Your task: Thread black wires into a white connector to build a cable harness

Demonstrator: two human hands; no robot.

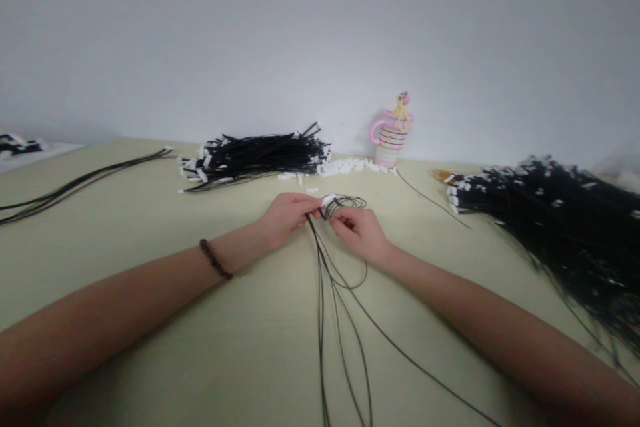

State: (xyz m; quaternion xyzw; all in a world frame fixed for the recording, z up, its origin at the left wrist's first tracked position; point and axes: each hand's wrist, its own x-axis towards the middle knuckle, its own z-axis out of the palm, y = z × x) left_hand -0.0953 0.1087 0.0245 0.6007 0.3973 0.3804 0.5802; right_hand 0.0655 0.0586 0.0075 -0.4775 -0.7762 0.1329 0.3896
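Thumb and fingers of my left hand (286,219) pinch a small white plastic connector (329,200). Thin black wires (321,267) run from it, some hanging down across the table toward me, others looping to the right. My right hand (361,230) is closed just right of the connector, its fingertips pinching a black wire among the loops (353,200). The exact grip of the right fingertips is partly hidden. Behind my hands lies a pile of loose white connectors (345,165).
A bundle of black wires with white ends (260,157) lies at the back left, and a bigger heap of them (560,233) fills the right side. A pink striped cup (391,140) stands against the wall. More wires (95,177) stretch along the left of the table (200,333).
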